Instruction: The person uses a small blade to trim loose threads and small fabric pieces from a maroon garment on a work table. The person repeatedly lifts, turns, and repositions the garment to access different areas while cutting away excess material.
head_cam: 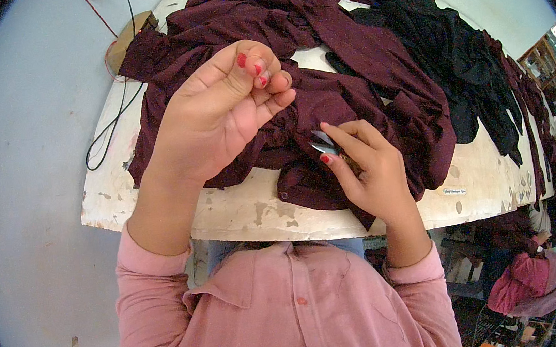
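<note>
My left hand [228, 102] is raised above the maroon garments, its fingertips pinched together. Anything as thin as a thread between them is too small to make out. In my right hand [372, 168] is a pair of thread snips [325, 143], with the two pointed blades apart and aimed toward the left. My palm and fingers hide the snips' handle. Beneath both hands lies a crumpled maroon garment [324, 101]. A button shows on its dark maroon band [305, 186], close to the table's front edge.
Black garments [427, 38] are heaped on the right of the worn white table [241, 213]. A black cable [104, 136] hangs over the left edge, near a brown wooden object [127, 46]. A wall [34, 201] stands at left. Another person in pink [521, 279] is at far right.
</note>
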The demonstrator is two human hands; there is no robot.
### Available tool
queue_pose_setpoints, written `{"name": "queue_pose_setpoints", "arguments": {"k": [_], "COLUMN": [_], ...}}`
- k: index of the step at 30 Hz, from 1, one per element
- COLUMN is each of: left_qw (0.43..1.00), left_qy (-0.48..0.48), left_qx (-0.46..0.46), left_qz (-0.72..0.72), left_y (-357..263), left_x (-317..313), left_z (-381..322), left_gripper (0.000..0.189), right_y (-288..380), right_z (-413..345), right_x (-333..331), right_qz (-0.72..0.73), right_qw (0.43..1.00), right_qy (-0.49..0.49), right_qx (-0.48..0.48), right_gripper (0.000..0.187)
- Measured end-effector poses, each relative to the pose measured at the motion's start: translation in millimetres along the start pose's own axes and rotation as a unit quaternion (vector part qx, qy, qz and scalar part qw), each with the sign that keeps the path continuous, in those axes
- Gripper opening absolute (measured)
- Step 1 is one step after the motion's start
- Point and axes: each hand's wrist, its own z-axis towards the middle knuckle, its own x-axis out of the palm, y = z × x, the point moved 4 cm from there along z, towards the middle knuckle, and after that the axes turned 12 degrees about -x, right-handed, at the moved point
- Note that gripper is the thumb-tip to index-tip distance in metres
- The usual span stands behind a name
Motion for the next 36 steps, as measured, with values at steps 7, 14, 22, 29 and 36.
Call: {"name": "queue_pose_setpoints", "arguments": {"k": [7,14,22,29,36], "left_qw": [1.000,0.998,0.996,0.881,0.484], "left_qy": [0.021,0.051,0.077,-0.184,-0.262], "left_qx": [0.012,0.031,0.037,0.115,-0.036], "left_qz": [0.017,0.025,0.023,0.420,0.835], "left_y": [3,5,6,-6,36], "left_x": [5,3,5,-14,-86], "left_z": [1,-1,0,-18,-69], "left_gripper": [0.010,0.013,0.012,0.019,0.023], "right_y": [19,27,28,9,-67], "right_z": [23,30,31,21,-33], "right_x": [7,7,8,-6,16], "right_qz": [-0.154,-0.205,-0.214,-0.085,-0.125], "right_qw": [0.986,0.975,0.972,0.996,0.979], "right_qy": [0.058,0.066,0.077,0.006,0.074], "right_qx": [-0.027,-0.047,-0.053,0.030,0.140], "right_gripper": [0.029,0.025,0.020,0.031,0.035]}}
